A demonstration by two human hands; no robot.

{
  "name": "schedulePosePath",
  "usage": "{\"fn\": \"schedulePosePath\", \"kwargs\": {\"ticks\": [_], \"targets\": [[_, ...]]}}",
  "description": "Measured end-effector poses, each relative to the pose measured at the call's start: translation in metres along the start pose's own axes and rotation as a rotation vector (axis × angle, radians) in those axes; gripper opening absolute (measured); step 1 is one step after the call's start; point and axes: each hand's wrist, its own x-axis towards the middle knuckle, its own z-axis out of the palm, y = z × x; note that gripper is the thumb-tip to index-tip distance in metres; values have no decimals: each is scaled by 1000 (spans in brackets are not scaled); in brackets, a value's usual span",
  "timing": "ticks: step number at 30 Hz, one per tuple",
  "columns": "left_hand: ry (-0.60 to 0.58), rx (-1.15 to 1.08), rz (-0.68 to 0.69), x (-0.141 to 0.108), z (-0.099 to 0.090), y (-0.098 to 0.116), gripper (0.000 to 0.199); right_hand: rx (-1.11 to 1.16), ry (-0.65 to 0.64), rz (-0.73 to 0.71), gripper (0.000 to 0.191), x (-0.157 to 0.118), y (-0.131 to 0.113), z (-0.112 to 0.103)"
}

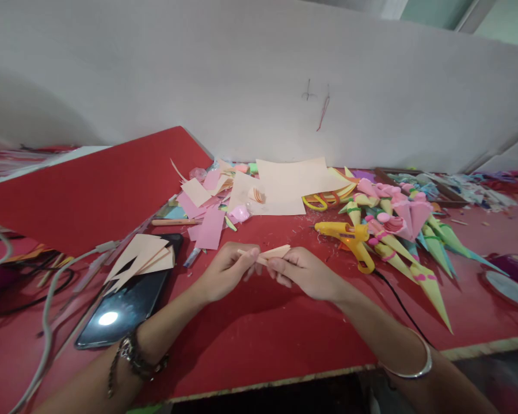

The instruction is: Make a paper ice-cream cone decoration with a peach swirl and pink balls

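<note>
Left hand (228, 269) and right hand (307, 270) close together, fingers of each pinched on a narrow, folded peach paper piece (278, 252) between them; yellow pistol-shaped plastic glue gun (343, 231) just beyond right hand, black rectangular glass-faced phone (132, 305) left of left hand.

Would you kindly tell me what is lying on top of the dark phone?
Several cream paper pieces lie over the far part of the phone; what they cover cannot be seen.

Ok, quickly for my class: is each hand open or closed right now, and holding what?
Left hand: closed, pinching one end of the cream paper.
Right hand: closed, pinching the same paper nearer its other end.
</note>
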Motion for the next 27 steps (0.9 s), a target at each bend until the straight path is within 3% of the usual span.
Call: {"fn": "schedulePosePath", "kwargs": {"ticks": [3, 6, 12, 22, 24, 27], "targets": [[17, 52, 6, 0, -2, 0, 45, 60, -33, 30, 37, 1, 2, -2], [-3, 67, -23, 2, -2, 0, 44, -27, 31, 31, 36, 1, 4, -1], [90, -26, -155, 5, 3, -2, 35, -397, 191, -145, 31, -1, 1, 3], [126, -149, -274, 8, 12, -6, 39, -1160, 244, -161, 32, -1, 20, 13], [140, -128, -265, 8, 13, -5, 41, -1160, 264, -140, 30, -2, 16, 14], [174, -59, -221, 6, 11, 0, 42, -909, 262, -112, 29, -2, 6, 12]]}}
